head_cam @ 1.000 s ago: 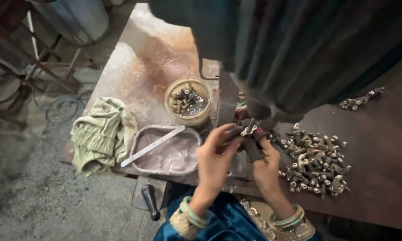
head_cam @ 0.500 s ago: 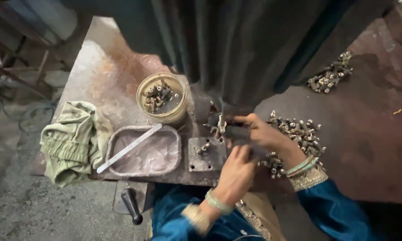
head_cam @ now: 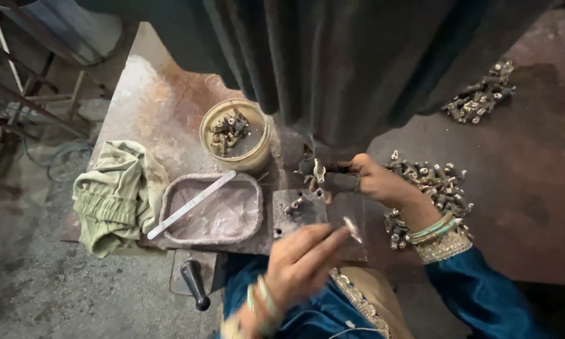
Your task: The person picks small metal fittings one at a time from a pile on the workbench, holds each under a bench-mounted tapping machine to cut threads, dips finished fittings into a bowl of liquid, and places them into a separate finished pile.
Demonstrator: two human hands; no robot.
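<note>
Fingertips of the left hand (head_cam: 304,254) pinch a small bright metal part (head_cam: 352,228), held just above the near edge of the bench (head_cam: 169,107); the hand is blurred, so the part's shape cannot be told. Right hand (head_cam: 376,181) reaches under the dark press (head_cam: 357,56), fingers curled on a fitting (head_cam: 319,171) seated in the jig there. Just in front lies a small metal block (head_cam: 300,210) with another piece on it. Beside the right wrist sits a heap of fittings (head_cam: 430,188), with a second heap (head_cam: 480,97) well apart at the far right. To the left stand a tub (head_cam: 235,135) of fittings, a shallow tray (head_cam: 210,207) with a flat strip (head_cam: 191,204) across it, and a green rag (head_cam: 116,191).
</note>
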